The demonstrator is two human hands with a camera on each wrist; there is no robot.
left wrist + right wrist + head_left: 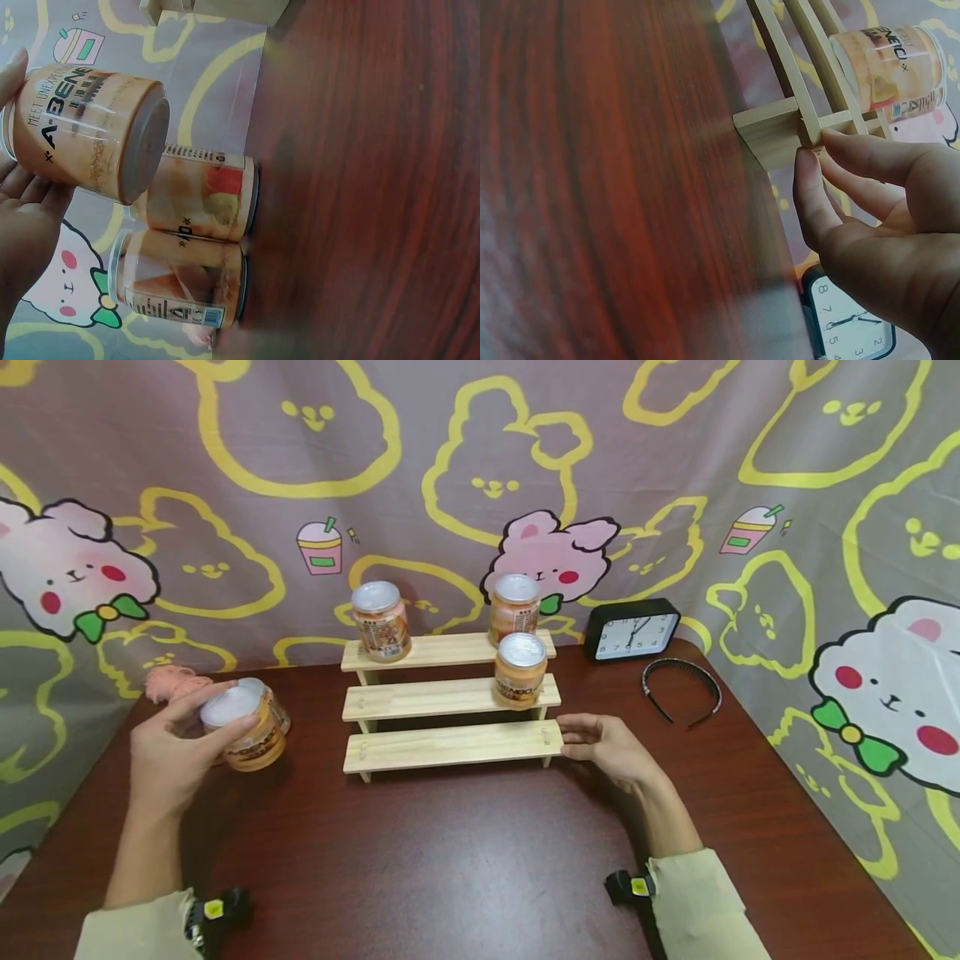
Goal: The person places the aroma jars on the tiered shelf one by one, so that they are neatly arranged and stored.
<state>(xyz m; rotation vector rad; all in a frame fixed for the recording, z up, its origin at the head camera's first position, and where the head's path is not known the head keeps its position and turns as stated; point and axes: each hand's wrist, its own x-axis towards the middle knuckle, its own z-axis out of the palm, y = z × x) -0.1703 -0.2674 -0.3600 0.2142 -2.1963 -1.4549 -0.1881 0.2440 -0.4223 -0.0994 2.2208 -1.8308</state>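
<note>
Our left hand (168,745) curls round an orange-labelled can (257,746), raised and slightly tilted, left of the three-tier wooden rack (420,699); opposite, with our right hand (611,747), we pinch the bottom step's right end

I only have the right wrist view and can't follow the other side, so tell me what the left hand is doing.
Observer: The left hand grips a can, tilted and held up off the table.
Operator: Now report what stands behind it.
Observer: In the left wrist view, a second can and a third can stand side by side on the table.
Operator: Tell me what is at the far left of the top step of the shelf.
Observer: A fourth can stands there, near the left end.
</note>
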